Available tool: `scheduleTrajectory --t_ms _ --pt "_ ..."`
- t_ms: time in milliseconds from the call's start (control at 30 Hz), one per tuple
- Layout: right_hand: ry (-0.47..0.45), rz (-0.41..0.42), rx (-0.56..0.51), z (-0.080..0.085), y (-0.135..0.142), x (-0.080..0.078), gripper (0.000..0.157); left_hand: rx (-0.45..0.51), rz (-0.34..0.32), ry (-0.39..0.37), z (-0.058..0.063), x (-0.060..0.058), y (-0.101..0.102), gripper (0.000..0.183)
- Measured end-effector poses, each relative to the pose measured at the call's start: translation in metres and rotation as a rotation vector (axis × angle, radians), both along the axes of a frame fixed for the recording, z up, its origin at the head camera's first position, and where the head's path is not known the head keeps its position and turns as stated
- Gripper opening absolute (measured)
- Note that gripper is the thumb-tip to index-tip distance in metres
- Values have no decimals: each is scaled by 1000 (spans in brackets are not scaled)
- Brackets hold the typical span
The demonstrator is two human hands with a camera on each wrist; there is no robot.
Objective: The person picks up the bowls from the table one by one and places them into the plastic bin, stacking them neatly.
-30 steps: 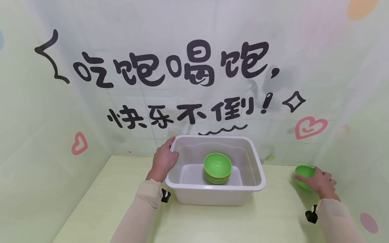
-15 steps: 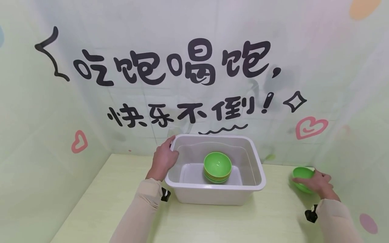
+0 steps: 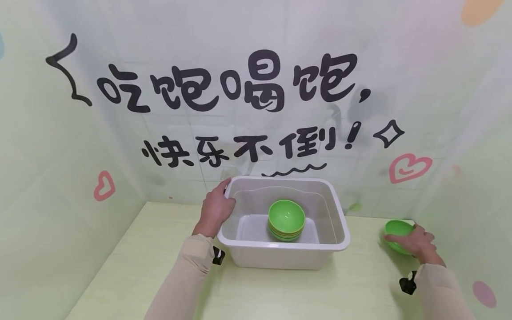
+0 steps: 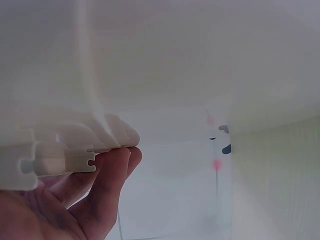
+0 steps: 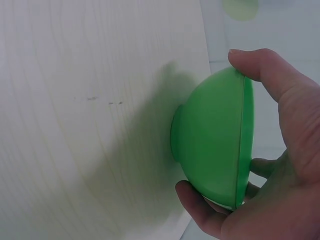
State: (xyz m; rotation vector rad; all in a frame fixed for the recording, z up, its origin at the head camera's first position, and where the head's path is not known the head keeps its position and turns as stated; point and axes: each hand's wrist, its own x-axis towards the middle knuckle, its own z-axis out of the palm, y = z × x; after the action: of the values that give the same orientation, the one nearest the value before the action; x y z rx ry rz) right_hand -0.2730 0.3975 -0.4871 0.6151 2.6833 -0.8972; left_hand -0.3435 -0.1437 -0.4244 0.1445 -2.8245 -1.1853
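Observation:
A light grey plastic bin (image 3: 276, 257) stands against the back wall in the head view. Inside it sits a stack of green bowls (image 3: 286, 218) with some yellow rims showing. My left hand (image 3: 216, 209) grips the bin's left rim; in the left wrist view its fingers (image 4: 112, 185) curl up under the rim's edge. Over at the far right, my right hand (image 3: 418, 242) holds a single green bowl (image 3: 398, 227) by the rim. The right wrist view shows the thumb on one side of this bowl (image 5: 212, 135) and fingers on the other, its foot close over the tabletop.
The pale wood-grain table (image 3: 132, 266) runs back to a wall sheet (image 3: 256, 26) printed with large black characters. Side sheets (image 3: 40, 178) close in the left and right. The right hand and its bowl are close to the right sheet.
The green bowl in my right hand has come slightly down and toward me. My left hand and the bin have stayed in place.

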Motion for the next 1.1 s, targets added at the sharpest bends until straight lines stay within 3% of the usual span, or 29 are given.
scheduleTrajectory --t_ms 300,667,867,1100 --pt "-18 16 18 -1 5 0 131 -45 5 46 -2 -1 2 70" --pt "62 7 12 0 9 0 129 -38 7 32 -1 0 1 71" --pt "115 56 34 10 10 -2 128 -33 3 22 -1 1 1 71" --pt "196 95 60 35 3 -3 121 -22 3 21 0 1 2 71"
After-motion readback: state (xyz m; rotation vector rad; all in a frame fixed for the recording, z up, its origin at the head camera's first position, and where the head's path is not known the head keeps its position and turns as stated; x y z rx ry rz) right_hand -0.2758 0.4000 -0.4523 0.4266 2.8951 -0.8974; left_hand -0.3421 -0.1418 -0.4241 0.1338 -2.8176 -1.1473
